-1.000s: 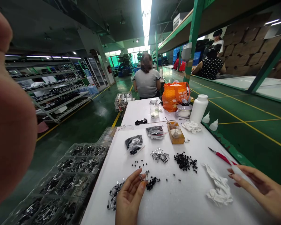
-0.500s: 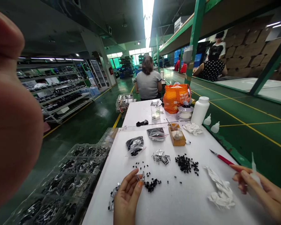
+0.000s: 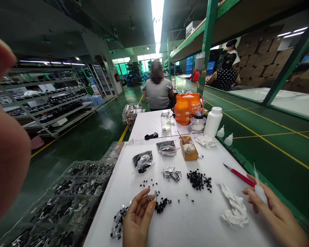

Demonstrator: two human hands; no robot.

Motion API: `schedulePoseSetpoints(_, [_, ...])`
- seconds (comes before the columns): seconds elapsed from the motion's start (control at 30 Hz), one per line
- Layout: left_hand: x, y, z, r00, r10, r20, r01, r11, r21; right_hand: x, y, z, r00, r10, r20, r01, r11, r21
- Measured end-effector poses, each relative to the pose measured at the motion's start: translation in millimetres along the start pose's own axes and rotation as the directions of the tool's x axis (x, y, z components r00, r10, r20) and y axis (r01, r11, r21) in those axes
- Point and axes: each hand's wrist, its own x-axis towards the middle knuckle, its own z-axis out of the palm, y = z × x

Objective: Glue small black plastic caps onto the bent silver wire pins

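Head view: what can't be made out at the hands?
All in the head view:
Metal piece in the left hand: its fingers hide most of it.
Dropper bottle in the right hand: fingers hide its lower part.
Black bits: too small to tell their shape.

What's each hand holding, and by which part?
Left hand: small bent metal clip, pinched at the fingertips; which part is too small to tell. Right hand: white plastic dropper bottle, gripped by its body, nozzle up.
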Motion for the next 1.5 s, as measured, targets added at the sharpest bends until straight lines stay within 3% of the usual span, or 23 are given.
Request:
schedulePoseSetpoints(0.1, [1.1,-1.9,-0.6,1.0,0.011,-0.004,-0.011,1.0,-0.014,0.9,7.4,-1.3,0.992,0.09,0.086,-0.094,0.995,0.041])
schedulePoseSetpoints(0.3, [0.7,-3.9,-0.7,1.0,0.015,-0.008,-0.015,0.999,-0.042,0.8,15.4,5.2,0.994,0.105,0.016,-0.106,0.981,0.164])
schedulePoseSetpoints(0.47, [-0.3,-4.5,-1.8,1.0,0.012,-0.023,-0.014,0.999,-0.046,-6.9,10.3,17.8,0.975,0.222,-0.018,-0.187,0.858,0.479])
schedulePoseSetpoints(0.6, [-1.0,-6.8,0.1,1.0,0.025,-0.015,-0.026,0.998,-0.064,-8.4,10.8,22.4,0.965,0.261,-0.027,-0.198,0.791,0.579])
schedulePoseSetpoints(0.87, [-8.3,-13.7,8.3,1.0,-0.002,0.028,0.004,0.997,-0.075,-13.9,3.1,19.2,0.97,0.241,-0.026,-0.173,0.763,0.623])
schedulePoseSetpoints(1.13, [-10.5,-13.5,2.5,1.0,-0.003,0.02,0.004,0.996,-0.085,-17.6,-7.3,17.2,0.968,0.251,-0.03,-0.177,0.76,0.625])
schedulePoseSetpoints(1.5, [-14.5,-14.5,3.3,0.999,-0.038,0.029,0.04,0.997,-0.07,-18.2,8.1,22.0,0.98,0.18,-0.089,-0.1,0.822,0.561])
